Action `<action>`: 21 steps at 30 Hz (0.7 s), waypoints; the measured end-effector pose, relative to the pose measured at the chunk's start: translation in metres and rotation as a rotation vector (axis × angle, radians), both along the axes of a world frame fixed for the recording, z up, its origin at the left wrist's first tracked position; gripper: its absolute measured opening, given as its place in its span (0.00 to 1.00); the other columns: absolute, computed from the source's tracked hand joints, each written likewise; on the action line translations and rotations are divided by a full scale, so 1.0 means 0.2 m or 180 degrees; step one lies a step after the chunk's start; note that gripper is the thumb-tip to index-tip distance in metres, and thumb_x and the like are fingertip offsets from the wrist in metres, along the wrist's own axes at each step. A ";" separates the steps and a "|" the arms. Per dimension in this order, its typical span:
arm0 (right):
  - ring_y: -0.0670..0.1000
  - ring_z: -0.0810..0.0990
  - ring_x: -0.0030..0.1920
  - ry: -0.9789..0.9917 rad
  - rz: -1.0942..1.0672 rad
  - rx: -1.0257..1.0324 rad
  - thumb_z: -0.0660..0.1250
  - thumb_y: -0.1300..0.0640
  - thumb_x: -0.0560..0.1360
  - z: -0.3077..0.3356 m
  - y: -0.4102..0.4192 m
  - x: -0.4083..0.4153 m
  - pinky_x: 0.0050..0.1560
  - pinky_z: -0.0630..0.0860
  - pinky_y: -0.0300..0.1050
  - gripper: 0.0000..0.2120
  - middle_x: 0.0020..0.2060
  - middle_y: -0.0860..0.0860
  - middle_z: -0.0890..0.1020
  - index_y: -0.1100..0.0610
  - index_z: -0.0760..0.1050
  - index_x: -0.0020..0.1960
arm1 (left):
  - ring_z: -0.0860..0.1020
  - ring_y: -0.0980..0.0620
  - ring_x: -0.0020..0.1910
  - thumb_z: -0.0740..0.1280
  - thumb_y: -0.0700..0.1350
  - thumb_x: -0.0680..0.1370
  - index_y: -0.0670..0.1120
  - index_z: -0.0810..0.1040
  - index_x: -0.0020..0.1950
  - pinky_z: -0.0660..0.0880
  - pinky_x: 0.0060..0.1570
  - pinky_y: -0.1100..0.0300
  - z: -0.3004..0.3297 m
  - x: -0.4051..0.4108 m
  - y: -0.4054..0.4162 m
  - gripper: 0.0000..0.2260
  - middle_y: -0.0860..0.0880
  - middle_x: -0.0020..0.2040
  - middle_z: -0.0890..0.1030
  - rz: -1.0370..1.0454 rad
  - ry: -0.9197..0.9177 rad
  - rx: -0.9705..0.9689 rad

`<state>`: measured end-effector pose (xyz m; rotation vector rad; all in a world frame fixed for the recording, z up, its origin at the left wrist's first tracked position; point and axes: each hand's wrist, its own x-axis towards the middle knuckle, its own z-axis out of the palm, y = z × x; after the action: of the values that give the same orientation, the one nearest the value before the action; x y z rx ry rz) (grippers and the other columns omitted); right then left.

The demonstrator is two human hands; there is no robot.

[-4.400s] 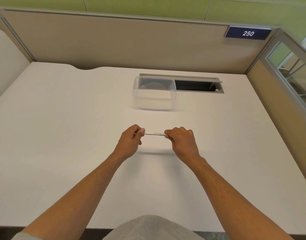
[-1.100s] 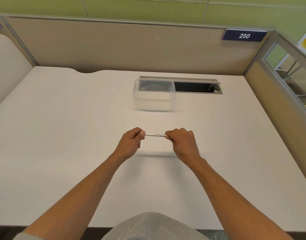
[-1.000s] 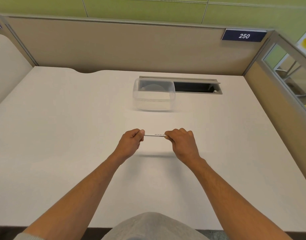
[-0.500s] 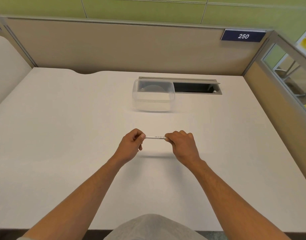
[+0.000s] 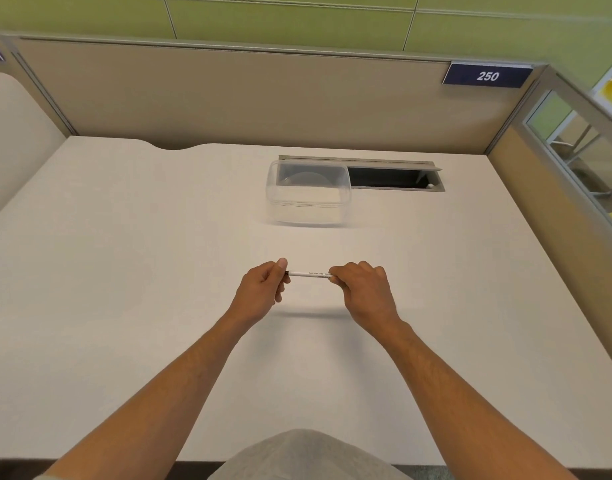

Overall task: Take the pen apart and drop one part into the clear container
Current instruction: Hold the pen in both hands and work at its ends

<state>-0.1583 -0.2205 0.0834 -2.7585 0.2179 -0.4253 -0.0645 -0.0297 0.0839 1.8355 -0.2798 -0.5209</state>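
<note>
The pen [image 5: 309,274] hangs level in the air above the desk [image 5: 124,271], in front of my chest, its long axis running left to right across my view. A dark bit shows at the left end, right against my left thumb — which end is the writing tip I cannot tell, since both ends sit inside my fingers. My left hand [image 5: 263,292] is closed around the left end and my right hand [image 5: 363,292] is closed around the right end, with only the white middle and its small print showing between them. The pen looks whole, so I judge the step in hand is getting the two halves apart. To do it well I keep the barrel straight, hold one hand steady and twist or pull with the other along the pen's own line — bending it sideways could snap it or fling a small part. The clear container [image 5: 308,192] sits open well beyond my hands, toward the back of the desk, just beside a cable slot [image 5: 394,178].
</note>
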 end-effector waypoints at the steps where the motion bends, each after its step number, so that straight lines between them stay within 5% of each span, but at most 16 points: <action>1: 0.53 0.68 0.35 0.0001 -0.0014 0.0000 0.62 0.57 0.79 0.00 0.00 0.00 0.39 0.58 0.47 0.06 0.36 0.49 0.80 0.52 0.78 0.48 | 0.74 0.52 0.30 0.61 0.54 0.81 0.42 0.77 0.41 0.71 0.35 0.57 0.00 0.00 0.00 0.18 0.51 0.32 0.76 -0.0015 0.0001 -0.0047; 5: 0.52 0.66 0.35 -0.0010 -0.0013 -0.0046 0.63 0.57 0.78 0.00 -0.01 0.00 0.38 0.57 0.47 0.06 0.36 0.49 0.80 0.52 0.78 0.48 | 0.75 0.52 0.30 0.63 0.47 0.80 0.42 0.75 0.43 0.71 0.36 0.55 -0.01 0.01 0.01 0.10 0.50 0.32 0.75 -0.0073 -0.0072 -0.0004; 11: 0.52 0.66 0.35 -0.0035 0.0005 -0.0037 0.63 0.58 0.78 0.00 0.01 0.00 0.38 0.58 0.47 0.05 0.35 0.49 0.79 0.53 0.78 0.48 | 0.68 0.50 0.27 0.61 0.54 0.81 0.45 0.69 0.32 0.65 0.32 0.59 0.01 0.00 0.00 0.20 0.49 0.26 0.69 0.0015 -0.0181 0.0213; 16: 0.52 0.66 0.35 0.0001 0.0005 -0.0041 0.62 0.57 0.79 0.00 0.01 -0.01 0.39 0.58 0.47 0.06 0.36 0.49 0.79 0.52 0.78 0.48 | 0.71 0.50 0.29 0.60 0.57 0.80 0.42 0.75 0.36 0.70 0.33 0.61 0.02 -0.02 0.00 0.22 0.48 0.29 0.73 0.0006 -0.0018 0.0004; 21: 0.53 0.67 0.36 0.0026 -0.0005 -0.0048 0.62 0.56 0.79 0.00 0.01 -0.02 0.39 0.58 0.47 0.06 0.36 0.49 0.80 0.53 0.78 0.48 | 0.76 0.52 0.32 0.63 0.45 0.80 0.44 0.76 0.46 0.71 0.36 0.56 0.00 -0.02 0.01 0.06 0.49 0.38 0.77 -0.0137 -0.0117 -0.0103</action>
<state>-0.1615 -0.2191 0.0839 -2.7755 0.2200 -0.4177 -0.0690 -0.0278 0.0848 1.8125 -0.3513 -0.5099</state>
